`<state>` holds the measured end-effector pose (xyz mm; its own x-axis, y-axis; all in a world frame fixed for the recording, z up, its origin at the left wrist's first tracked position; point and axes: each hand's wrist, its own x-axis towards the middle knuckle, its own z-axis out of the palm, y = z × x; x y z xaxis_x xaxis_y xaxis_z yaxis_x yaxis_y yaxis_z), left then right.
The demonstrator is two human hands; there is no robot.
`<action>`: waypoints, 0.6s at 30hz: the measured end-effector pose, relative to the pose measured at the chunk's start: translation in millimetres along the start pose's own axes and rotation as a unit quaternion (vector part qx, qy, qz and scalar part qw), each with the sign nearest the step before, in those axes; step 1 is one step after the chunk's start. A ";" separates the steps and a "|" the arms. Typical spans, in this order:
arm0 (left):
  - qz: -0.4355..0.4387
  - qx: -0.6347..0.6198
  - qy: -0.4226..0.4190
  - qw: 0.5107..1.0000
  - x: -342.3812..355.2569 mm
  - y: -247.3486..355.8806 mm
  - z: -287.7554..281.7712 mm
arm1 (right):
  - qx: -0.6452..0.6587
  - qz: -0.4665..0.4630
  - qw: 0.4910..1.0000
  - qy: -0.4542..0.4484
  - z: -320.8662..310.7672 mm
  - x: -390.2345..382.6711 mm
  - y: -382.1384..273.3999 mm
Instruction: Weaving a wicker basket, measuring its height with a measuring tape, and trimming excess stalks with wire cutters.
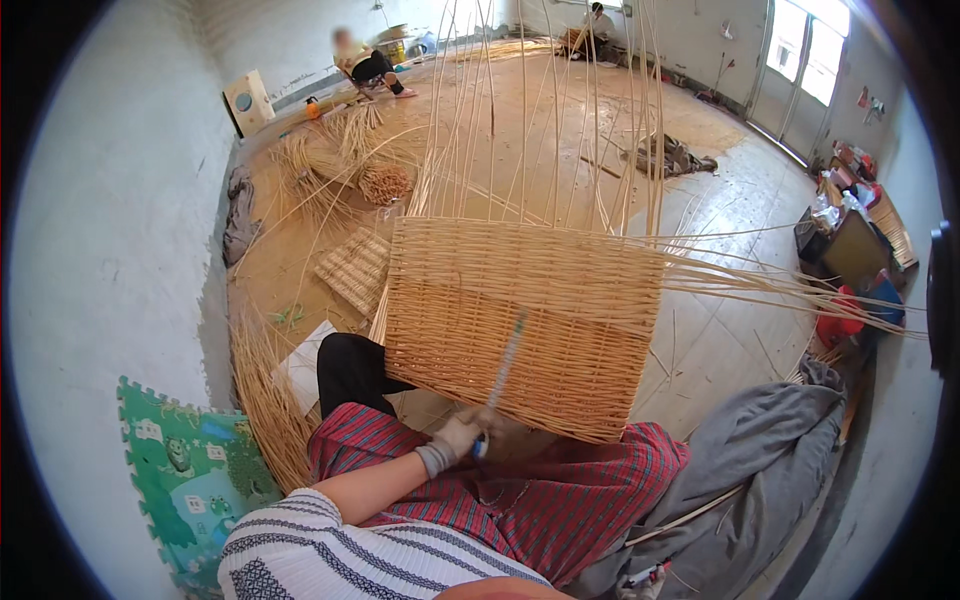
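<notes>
My left hand, in a pale glove, is closed on a long, thin pale tool with blue at its grip end. Motion blur hides its exact kind. The tool slants up across the front of a large woven wicker panel, which leans over my lap. Long unwoven canes rise from the panel's top, and more canes stick out to the right. Of my right arm, a piece of forearm shows at the lower edge. Near it is a small red and pale object; my right hand's fingers cannot be made out there.
Cane bundles and a smaller woven piece lie on the left floor. A grey cloth spreads at my right. Green foam mats lean at the left wall. A cluttered box stands right. Two people sit at the back.
</notes>
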<state>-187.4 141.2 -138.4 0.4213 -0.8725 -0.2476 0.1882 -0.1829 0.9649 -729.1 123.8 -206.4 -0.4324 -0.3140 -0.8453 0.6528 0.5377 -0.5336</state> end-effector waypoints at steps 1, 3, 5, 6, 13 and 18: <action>-0.007 0.021 0.036 0.999 2.8 0.4 -13.8 | 0.007 0.006 0.986 -0.167 3.0 5.4 0.6; -0.025 0.049 0.074 0.996 8.7 0.8 -37.3 | -0.021 -0.039 0.936 -0.348 15.1 9.8 2.2; -0.021 0.036 0.072 0.997 16.2 0.5 -56.9 | 0.085 -0.007 0.897 -0.433 40.0 -0.2 3.1; 0.007 0.224 0.132 0.966 20.8 0.3 -66.4 | 0.082 -0.047 0.855 -0.510 54.4 -13.7 3.2; 0.087 -0.043 0.145 0.985 53.3 5.0 -82.8 | 0.019 -0.195 0.869 -0.455 170.2 -180.0 -15.3; 0.037 -0.136 0.071 0.988 46.0 69.3 -33.5 | -0.093 -0.250 0.803 -0.533 183.9 -245.8 4.7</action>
<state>-125.2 103.6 -85.8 0.5586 -0.8034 -0.2061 0.3759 0.0236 0.9264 -505.3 59.6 -6.3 0.2315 -0.9650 -0.1229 0.4168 0.2125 -0.8838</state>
